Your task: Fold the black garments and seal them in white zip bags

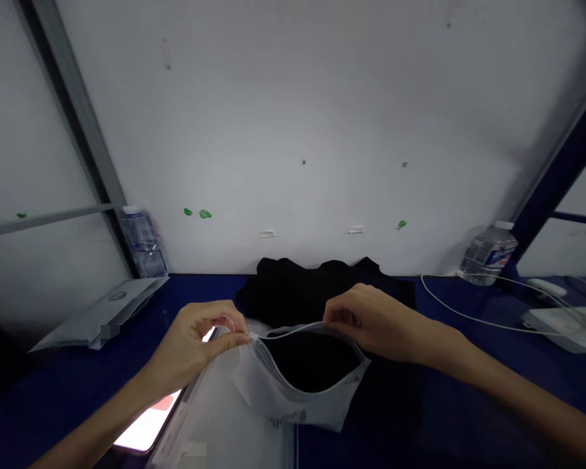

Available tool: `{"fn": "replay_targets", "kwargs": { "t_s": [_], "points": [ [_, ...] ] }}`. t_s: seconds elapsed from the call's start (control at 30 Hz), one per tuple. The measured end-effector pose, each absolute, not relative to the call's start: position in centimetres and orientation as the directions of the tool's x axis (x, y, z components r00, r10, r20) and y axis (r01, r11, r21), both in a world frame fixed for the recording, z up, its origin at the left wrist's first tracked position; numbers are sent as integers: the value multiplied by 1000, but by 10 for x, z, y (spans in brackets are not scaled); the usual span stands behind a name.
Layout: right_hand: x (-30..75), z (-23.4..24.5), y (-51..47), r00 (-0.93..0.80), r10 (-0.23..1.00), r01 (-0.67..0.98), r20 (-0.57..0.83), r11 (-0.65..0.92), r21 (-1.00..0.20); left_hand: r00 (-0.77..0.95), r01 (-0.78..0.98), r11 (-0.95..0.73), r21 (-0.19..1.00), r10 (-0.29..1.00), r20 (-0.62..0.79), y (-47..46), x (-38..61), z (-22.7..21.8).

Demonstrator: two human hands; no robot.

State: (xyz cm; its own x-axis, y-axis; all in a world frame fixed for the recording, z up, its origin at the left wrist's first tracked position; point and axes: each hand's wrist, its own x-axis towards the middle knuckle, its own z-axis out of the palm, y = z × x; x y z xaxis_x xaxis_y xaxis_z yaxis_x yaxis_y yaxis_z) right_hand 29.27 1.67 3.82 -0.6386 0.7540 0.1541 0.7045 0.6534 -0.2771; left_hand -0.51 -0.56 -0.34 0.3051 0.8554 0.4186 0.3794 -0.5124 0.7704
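Note:
A frosted zip bag (293, 397) lies on the blue table (469, 391) in front of me, its mouth gaping open with a black garment (310, 361) inside. My left hand (200, 342) pinches the bag's zipper end at the left corner. My right hand (366, 319) is closed on the far edge of the bag's mouth. Behind the bag sits a pile of black clothing (322, 286) against the wall.
A lit phone (151, 423) lies under my left forearm. Packaged bags (102, 312) lean at left beside a water bottle (144, 242). Another bottle (488, 254), a white cable (469, 312) and a white device (564, 326) are at right.

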Motion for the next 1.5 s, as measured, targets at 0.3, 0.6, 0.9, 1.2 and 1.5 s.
{"fn": "replay_targets", "kwargs": {
  "t_s": [0.3, 0.6, 0.9, 1.2, 1.5],
  "points": [
    [292, 40, 16, -635, 762, 700, 129, 638, -322, 328, 333, -515, 790, 849, 415, -6, -3, -7],
    [293, 39, 15, -643, 752, 691, 146, 652, -312, 390, 387, -564, 730, 817, 425, -6, -4, -10],
    [290, 38, 16, -646, 744, 688, 172, 665, -290, 319, 361, -500, 787, 859, 400, -6, -1, -13],
    [289, 39, 17, -649, 749, 691, 132, 653, -310, 303, 391, -507, 768, 859, 412, -6, 1, -10],
    [288, 37, 17, -648, 747, 692, 146, 658, -296, 315, 411, -522, 747, 851, 421, -5, 1, -13]
  ]
}}
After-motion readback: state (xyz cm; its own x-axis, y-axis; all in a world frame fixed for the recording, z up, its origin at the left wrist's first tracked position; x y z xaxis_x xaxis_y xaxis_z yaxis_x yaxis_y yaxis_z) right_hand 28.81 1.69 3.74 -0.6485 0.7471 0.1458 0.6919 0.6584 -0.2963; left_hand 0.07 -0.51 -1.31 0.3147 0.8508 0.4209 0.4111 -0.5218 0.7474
